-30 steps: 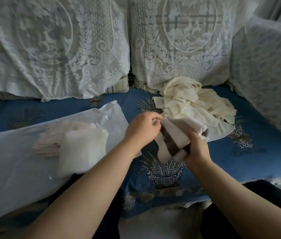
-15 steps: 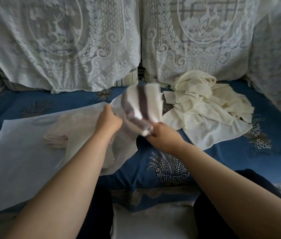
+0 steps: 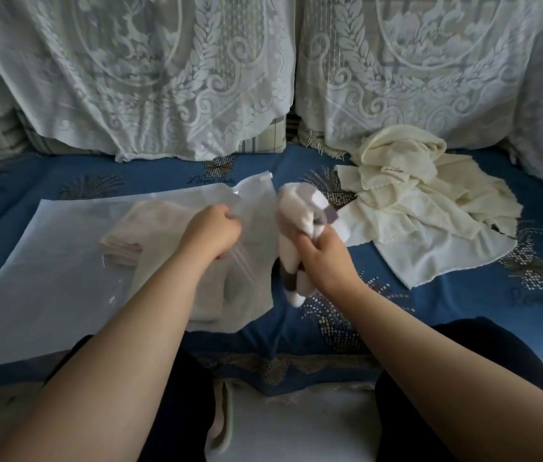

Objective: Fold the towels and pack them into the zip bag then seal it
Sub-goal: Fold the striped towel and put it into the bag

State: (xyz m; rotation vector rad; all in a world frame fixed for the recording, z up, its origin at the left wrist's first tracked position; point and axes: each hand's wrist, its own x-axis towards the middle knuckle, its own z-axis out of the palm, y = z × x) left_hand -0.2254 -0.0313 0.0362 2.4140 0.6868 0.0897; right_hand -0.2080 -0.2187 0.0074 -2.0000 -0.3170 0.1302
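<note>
Left hand (image 3: 211, 230) pinches the zip bag (image 3: 63, 261) mouth at frame centre; right hand (image 3: 325, 258) grips the folded striped towel (image 3: 300, 221). Towel sits just right of the opening, nearer the right hand.

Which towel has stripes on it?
The striped towel, white with brownish-grey bands, gripped in the right hand. The towels in the zip bag look plain pale pink, and the cream towels heaped at right are plain.

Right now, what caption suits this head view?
Left hand holds zip bag open; right hand brings striped towel.
</note>
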